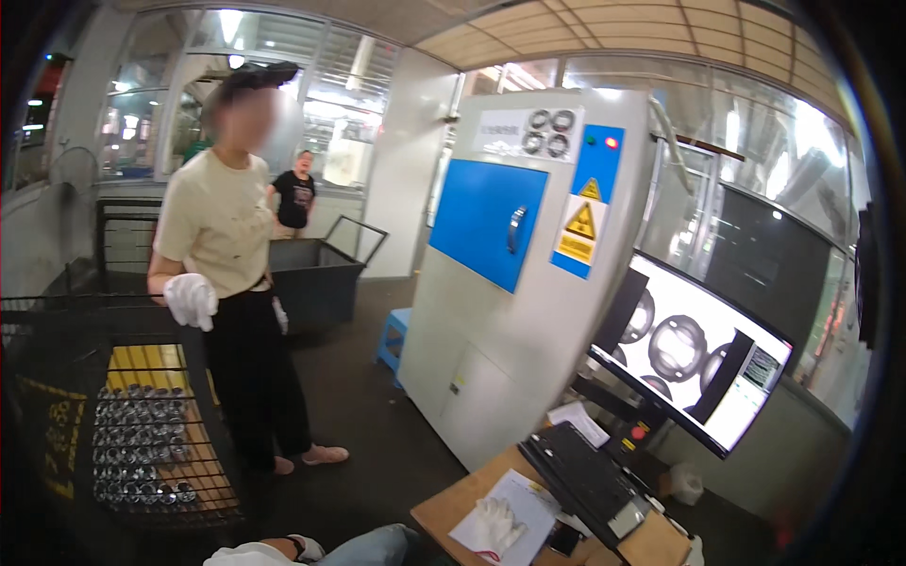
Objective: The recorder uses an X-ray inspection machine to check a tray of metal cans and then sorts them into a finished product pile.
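At the lower edge a short stretch of my left arm (284, 544) shows, with white cloth beside it and a white and dark band close to my jeans-covered leg (370, 547); the fingers cannot be made out. My right hand is out of view. Nearby on the wooden desk (436, 510), a white glove (496, 524) lies on paper sheets (522, 492), with no arm seen in it. Beyond the glove are a black keyboard (583, 474) and a tilted monitor (698, 351) with grey pictures of round parts.
At left a black mesh cart (209, 429) holds rows of shiny metal parts (142, 443). A co-worker (226, 217) stands behind it, one gloved hand by its rim. A tall grey cabinet (444, 368) has a blue door (481, 222). Farther back are a dark bin (316, 283), blue stool (394, 340) and another person (295, 193).
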`<state>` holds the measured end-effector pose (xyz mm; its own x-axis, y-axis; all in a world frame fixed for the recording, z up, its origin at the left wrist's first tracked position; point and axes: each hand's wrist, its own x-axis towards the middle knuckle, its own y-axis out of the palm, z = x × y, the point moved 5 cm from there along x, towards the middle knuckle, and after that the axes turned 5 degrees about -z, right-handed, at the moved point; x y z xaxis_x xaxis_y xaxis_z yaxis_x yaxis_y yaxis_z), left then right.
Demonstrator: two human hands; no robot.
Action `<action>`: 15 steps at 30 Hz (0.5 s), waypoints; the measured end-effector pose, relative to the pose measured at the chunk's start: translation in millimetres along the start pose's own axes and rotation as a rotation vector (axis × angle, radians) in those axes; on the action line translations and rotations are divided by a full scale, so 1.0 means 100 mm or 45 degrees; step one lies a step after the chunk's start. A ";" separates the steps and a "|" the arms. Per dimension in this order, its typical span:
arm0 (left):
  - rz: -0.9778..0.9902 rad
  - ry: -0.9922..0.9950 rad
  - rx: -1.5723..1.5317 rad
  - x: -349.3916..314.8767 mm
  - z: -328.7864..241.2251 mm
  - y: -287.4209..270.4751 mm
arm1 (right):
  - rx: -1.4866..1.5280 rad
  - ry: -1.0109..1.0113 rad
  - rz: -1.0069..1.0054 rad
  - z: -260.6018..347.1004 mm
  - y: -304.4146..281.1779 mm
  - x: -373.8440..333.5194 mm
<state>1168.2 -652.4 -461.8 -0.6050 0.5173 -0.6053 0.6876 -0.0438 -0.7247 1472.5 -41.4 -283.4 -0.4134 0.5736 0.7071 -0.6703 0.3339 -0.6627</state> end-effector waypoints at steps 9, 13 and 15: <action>0.237 -0.079 -0.389 -0.23 0.11 0.17 | 0.003 0.049 0.184 0.94 -0.56 0.69; 0.450 -0.113 -0.707 -0.21 0.18 0.01 | -0.013 0.043 0.175 0.91 -0.57 0.66; 0.432 0.550 0.403 0.00 0.13 -0.22 | 0.013 0.031 0.145 0.77 -0.48 0.52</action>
<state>1147.8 -662.3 -450.3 -0.1123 0.7255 -0.6790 0.6206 -0.4824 -0.6182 1435.8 -85.6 -195.9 -0.4724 0.6255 0.6209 -0.6262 0.2575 -0.7359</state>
